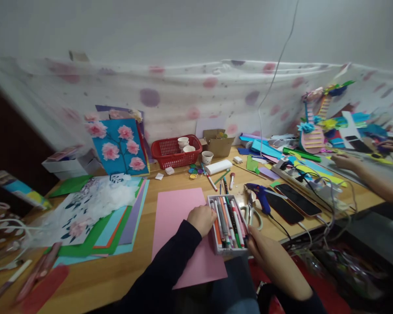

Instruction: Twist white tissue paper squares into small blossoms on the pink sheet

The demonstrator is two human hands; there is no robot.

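Observation:
A white box point(229, 251) packed with markers and pens stands at the table's front edge, overlapping a pink sheet of paper point(178, 213). My left hand point(202, 220) lies over the sheet, its fingers curled against the box's left rim. At the box's right rim is my right hand point(260, 246), closed with thumb and fingers together; what they pinch is hidden. Just right of the box lie scissors point(257, 219) and a blue hot glue gun point(260, 196). Behind it are loose markers and a makeup brush point(232, 179).
Left are layered coloured papers point(131, 231) and a blue flower picture point(116, 148). A red basket point(165, 161) with paper cups stands behind. Phones point(283, 205), a power strip point(293, 176) and cables lie right. Another person's hand point(347, 162) reaches in at far right.

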